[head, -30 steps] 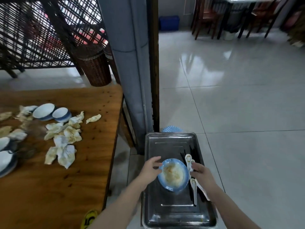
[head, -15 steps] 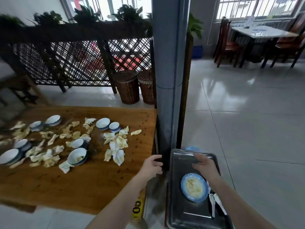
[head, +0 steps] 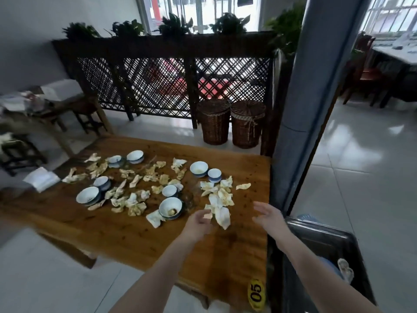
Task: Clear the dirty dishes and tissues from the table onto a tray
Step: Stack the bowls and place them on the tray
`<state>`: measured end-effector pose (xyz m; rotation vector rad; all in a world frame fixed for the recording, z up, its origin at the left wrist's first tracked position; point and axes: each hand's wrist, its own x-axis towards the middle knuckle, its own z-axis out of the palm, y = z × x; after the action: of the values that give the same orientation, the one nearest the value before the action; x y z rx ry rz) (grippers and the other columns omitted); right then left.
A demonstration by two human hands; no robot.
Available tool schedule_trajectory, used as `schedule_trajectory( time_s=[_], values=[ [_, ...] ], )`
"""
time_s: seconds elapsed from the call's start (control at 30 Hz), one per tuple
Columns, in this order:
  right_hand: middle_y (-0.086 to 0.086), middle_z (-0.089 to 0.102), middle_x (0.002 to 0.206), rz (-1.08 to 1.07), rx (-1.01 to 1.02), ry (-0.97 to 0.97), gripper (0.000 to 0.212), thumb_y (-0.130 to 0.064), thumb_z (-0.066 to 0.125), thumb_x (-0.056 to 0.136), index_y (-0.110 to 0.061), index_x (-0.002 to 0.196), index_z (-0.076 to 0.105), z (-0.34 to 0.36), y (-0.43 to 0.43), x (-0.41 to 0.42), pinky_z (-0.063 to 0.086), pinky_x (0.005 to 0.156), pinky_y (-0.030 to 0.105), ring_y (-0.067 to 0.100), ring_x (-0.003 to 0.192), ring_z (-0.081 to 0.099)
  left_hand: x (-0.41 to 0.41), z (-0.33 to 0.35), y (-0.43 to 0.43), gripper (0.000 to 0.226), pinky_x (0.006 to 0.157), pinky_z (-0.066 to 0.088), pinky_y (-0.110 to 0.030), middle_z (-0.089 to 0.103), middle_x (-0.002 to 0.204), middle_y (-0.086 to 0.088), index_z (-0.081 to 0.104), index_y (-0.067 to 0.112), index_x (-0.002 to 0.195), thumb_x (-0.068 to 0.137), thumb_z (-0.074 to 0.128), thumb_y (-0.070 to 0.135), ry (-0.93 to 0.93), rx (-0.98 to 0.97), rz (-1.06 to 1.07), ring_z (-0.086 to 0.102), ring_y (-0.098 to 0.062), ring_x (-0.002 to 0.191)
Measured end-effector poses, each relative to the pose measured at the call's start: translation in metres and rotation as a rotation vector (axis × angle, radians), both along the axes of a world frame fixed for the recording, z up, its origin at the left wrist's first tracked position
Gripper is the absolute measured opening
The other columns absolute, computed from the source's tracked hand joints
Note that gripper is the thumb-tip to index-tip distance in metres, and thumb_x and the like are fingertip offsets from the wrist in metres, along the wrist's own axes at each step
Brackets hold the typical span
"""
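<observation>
Crumpled tissues (head: 144,177) and dirty bowls (head: 170,207) were strewn across the table (head: 126,236), with the metal tray (head: 325,239) stationed alongside for loading. Right hand (head: 267,216) was spread, empty. The grip of left hand (head: 198,222) at nearest tissue (head: 222,216) could not be told.

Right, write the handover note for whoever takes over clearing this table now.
Left hand: fingers curled at the nearest tissue; too blurred to confirm a grip.
Right hand: open, holding nothing, above the table's right edge.
Tray: beside the table, to its right. A spoon lies in it; the arm hides most of the rest.
Left to do: eight bowls and the scattered tissues are on the table, to be moved to the tray.
</observation>
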<state>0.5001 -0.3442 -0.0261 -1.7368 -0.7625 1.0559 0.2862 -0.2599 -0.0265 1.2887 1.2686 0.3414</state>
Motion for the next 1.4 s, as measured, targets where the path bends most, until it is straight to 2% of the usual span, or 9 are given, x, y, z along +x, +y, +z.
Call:
schedule_trajectory(
  time_s=[0.13, 0.3, 0.5, 0.63, 0.77, 0.93, 1.1, 1.27, 1.4],
  values=[
    [-0.003, 0.054, 0.126, 0.081, -0.066, 0.022, 0.049, -0.002, 0.059, 0.087, -0.020, 0.132, 0.051, -0.009, 0.053, -0.071, 0.046, 0.079, 0.024, 0.014, 0.106, 0.054, -0.075, -0.007, 0.045, 0.035, 0.053, 0.050, -0.015, 0.062, 0.098, -0.001, 0.054, 0.020, 0.121, 0.092, 0.055, 0.002, 0.005, 0.049, 0.064, 0.061, -0.011, 0.079],
    [-0.005, 0.056, 0.119, 0.140, -0.140, 0.058, 0.051, -0.002, 0.064, 0.084, -0.019, 0.131, 0.052, -0.033, 0.114, -0.161, 0.052, 0.069, 0.018, 0.008, 0.095, 0.058, -0.151, -0.024, 0.108, 0.038, 0.051, 0.044, -0.013, 0.061, 0.104, -0.008, 0.053, 0.012, 0.129, 0.092, 0.057, 0.006, 0.091, 0.085, 0.075, 0.058, -0.010, 0.077],
    [0.003, 0.056, 0.128, 0.160, -0.202, 0.060, 0.053, 0.000, 0.064, 0.084, -0.017, 0.133, 0.050, -0.064, 0.159, -0.210, 0.048, 0.076, 0.020, 0.014, 0.110, 0.055, -0.193, -0.054, 0.162, 0.043, 0.076, 0.048, -0.025, 0.057, 0.119, -0.010, 0.050, 0.008, 0.133, 0.091, 0.058, 0.005, 0.129, 0.033, 0.081, 0.056, -0.019, 0.099],
    [0.007, 0.054, 0.131, 0.113, -0.265, 0.061, 0.056, 0.002, 0.065, 0.083, -0.013, 0.134, 0.047, -0.080, 0.183, -0.222, 0.049, 0.088, 0.031, 0.020, 0.112, 0.055, -0.200, -0.071, 0.189, 0.051, 0.077, 0.049, -0.022, 0.055, 0.121, -0.008, 0.045, 0.010, 0.138, 0.090, 0.060, 0.005, 0.144, 0.021, -0.005, 0.057, -0.020, 0.105],
    [0.005, 0.049, 0.136, 0.022, -0.311, 0.066, 0.059, -0.001, 0.069, 0.080, -0.014, 0.132, 0.043, -0.093, 0.202, -0.230, 0.043, 0.088, 0.028, 0.020, 0.118, 0.051, -0.191, -0.082, 0.207, 0.058, 0.102, 0.043, -0.035, 0.045, 0.143, -0.012, 0.039, 0.011, 0.143, 0.090, 0.061, 0.004, 0.140, -0.015, -0.078, 0.045, -0.025, 0.130],
    [0.009, 0.046, 0.139, -0.001, -0.305, 0.087, 0.070, 0.006, 0.069, 0.078, -0.005, 0.140, 0.037, -0.104, 0.215, -0.231, 0.040, 0.090, 0.028, 0.023, 0.126, 0.044, -0.173, -0.092, 0.218, 0.067, 0.104, 0.038, -0.032, 0.033, 0.152, -0.010, 0.029, 0.009, 0.148, 0.090, 0.062, 0.006, 0.097, -0.076, -0.146, 0.034, -0.024, 0.139],
    [0.004, 0.052, 0.123, 0.037, -0.273, 0.057, 0.064, 0.006, 0.070, 0.078, -0.006, 0.135, 0.043, -0.106, 0.218, -0.232, 0.042, 0.087, 0.022, 0.019, 0.114, 0.051, -0.165, -0.099, 0.219, 0.071, 0.107, 0.039, -0.035, 0.034, 0.152, -0.005, 0.025, 0.012, 0.150, 0.091, 0.064, 0.017, 0.088, -0.112, -0.124, 0.037, -0.023, 0.136],
    [0.003, 0.050, 0.111, 0.010, -0.290, 0.148, 0.059, 0.009, 0.071, 0.075, -0.012, 0.124, 0.045, -0.106, 0.218, -0.235, 0.045, 0.055, 0.003, 0.003, 0.080, 0.048, -0.157, -0.106, 0.221, 0.051, 0.092, 0.046, -0.030, 0.050, 0.139, -0.002, 0.047, 0.018, 0.137, 0.089, 0.064, 0.015, 0.087, -0.124, -0.185, 0.050, -0.014, 0.113],
    [0.005, 0.042, 0.137, -0.007, -0.323, 0.237, 0.082, -0.003, 0.075, 0.076, -0.016, 0.142, 0.029, -0.107, 0.213, -0.235, 0.042, 0.095, 0.031, 0.018, 0.116, 0.046, -0.155, -0.110, 0.220, 0.072, 0.100, 0.045, -0.034, 0.043, 0.144, -0.001, 0.032, 0.014, 0.146, 0.085, 0.069, 0.016, 0.134, -0.172, -0.145, 0.046, -0.017, 0.122]
  ],
)
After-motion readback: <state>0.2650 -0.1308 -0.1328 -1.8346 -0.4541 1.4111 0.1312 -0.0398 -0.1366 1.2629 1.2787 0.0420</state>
